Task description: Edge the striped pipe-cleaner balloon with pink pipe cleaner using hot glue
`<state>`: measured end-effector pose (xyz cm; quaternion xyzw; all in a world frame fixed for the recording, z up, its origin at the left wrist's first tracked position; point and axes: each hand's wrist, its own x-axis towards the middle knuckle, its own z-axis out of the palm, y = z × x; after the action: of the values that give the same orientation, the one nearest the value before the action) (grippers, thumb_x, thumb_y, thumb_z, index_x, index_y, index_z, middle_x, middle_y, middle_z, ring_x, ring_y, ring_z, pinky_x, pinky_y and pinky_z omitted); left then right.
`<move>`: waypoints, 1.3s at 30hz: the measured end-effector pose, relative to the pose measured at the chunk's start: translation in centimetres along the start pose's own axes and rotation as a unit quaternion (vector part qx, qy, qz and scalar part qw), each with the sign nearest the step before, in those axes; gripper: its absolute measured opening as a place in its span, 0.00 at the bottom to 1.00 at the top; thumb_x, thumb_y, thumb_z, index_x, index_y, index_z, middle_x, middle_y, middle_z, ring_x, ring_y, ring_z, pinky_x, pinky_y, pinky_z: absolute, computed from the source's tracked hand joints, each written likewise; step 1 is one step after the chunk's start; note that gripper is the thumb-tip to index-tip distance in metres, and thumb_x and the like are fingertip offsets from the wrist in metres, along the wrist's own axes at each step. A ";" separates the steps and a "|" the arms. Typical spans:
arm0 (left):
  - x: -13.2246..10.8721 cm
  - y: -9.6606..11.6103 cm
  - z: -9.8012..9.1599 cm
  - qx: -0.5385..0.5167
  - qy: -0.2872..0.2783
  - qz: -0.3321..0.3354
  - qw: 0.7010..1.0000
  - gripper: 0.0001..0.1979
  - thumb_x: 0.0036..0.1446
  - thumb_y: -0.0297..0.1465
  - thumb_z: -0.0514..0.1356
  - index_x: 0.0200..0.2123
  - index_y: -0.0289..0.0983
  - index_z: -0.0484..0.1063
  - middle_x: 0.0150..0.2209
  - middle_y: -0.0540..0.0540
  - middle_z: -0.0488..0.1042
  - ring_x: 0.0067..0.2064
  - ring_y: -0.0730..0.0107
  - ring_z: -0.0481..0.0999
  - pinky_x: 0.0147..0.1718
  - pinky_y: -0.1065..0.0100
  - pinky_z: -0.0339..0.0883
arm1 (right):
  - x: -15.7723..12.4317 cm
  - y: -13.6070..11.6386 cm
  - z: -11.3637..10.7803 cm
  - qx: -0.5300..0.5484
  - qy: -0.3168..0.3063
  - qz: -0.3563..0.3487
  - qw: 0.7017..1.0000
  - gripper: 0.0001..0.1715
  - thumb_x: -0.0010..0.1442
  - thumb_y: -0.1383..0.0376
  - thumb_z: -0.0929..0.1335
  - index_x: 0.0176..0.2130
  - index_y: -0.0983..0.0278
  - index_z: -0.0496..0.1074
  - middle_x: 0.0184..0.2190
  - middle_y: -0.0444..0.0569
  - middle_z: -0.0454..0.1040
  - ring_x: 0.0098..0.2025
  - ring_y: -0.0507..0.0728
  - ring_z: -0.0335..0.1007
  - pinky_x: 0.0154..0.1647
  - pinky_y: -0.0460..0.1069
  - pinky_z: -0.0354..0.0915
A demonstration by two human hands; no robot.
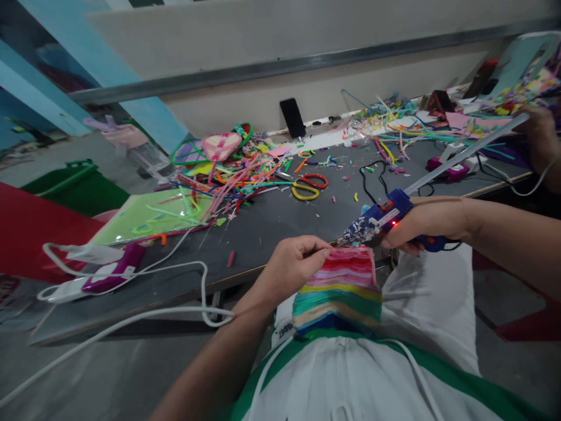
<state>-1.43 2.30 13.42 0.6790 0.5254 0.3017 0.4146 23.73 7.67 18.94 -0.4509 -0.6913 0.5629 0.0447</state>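
Note:
A rainbow-striped piece made of rows of pipe cleaners rests against my lap at the table's front edge. Thumb and fingers of my left hand pinch its upper left corner. My right hand is wrapped round a blue hot glue gun, whose red light is lit. A long clear glue stick juts from the gun's back end. The gun's nozzle is at the top edge of the striped piece, close to my left fingertips; whether it touches cannot be made out.
Scissors with red and yellow handles lie on the grey table by a heap of pipe cleaners. A phone leans at the back. White cables and a power strip lie left. Another person's hand is at far right.

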 end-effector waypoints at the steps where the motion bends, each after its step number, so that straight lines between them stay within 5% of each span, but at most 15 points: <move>1: 0.0 0.0 0.0 0.002 0.000 0.001 1.000 0.11 0.54 0.36 0.58 0.33 0.36 0.78 0.30 0.47 0.78 0.31 0.68 0.74 0.28 0.73 0.65 | 0.0 -0.1 0.0 0.003 0.004 0.017 1.000 0.18 0.49 0.62 0.67 0.14 0.69 0.68 0.10 0.44 0.66 0.12 0.47 0.59 0.12 0.40 0.52; 9: -0.1 -0.1 -0.1 0.016 0.001 0.008 1.000 0.11 0.55 0.35 0.57 0.33 0.37 0.77 0.30 0.48 0.78 0.31 0.70 0.74 0.29 0.74 0.64 | 0.0 -0.1 0.2 -0.041 -0.006 -0.007 0.999 0.19 0.51 0.62 0.65 0.14 0.68 0.68 0.10 0.45 0.66 0.12 0.46 0.58 0.12 0.41 0.52; 24: -0.1 -0.4 -0.1 0.015 -0.007 0.003 1.000 0.12 0.55 0.35 0.57 0.34 0.35 0.77 0.31 0.47 0.78 0.32 0.69 0.74 0.30 0.73 0.65 | -0.2 0.0 0.1 -0.008 -0.009 0.092 0.996 0.17 0.47 0.61 0.68 0.15 0.68 0.65 0.12 0.44 0.66 0.15 0.47 0.58 0.16 0.43 0.52; 39: 0.0 -0.4 -0.2 0.023 -0.001 0.003 1.000 0.11 0.55 0.34 0.57 0.34 0.36 0.77 0.31 0.47 0.79 0.32 0.69 0.74 0.29 0.73 0.64 | -0.5 0.7 0.1 0.017 0.020 0.096 0.995 0.16 0.45 0.62 0.67 0.12 0.67 0.64 0.10 0.44 0.64 0.14 0.47 0.57 0.16 0.43 0.51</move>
<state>-1.77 2.39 13.12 0.6901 0.5296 0.2901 0.3989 24.32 7.20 18.56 -0.5257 -0.6338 0.5672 0.0119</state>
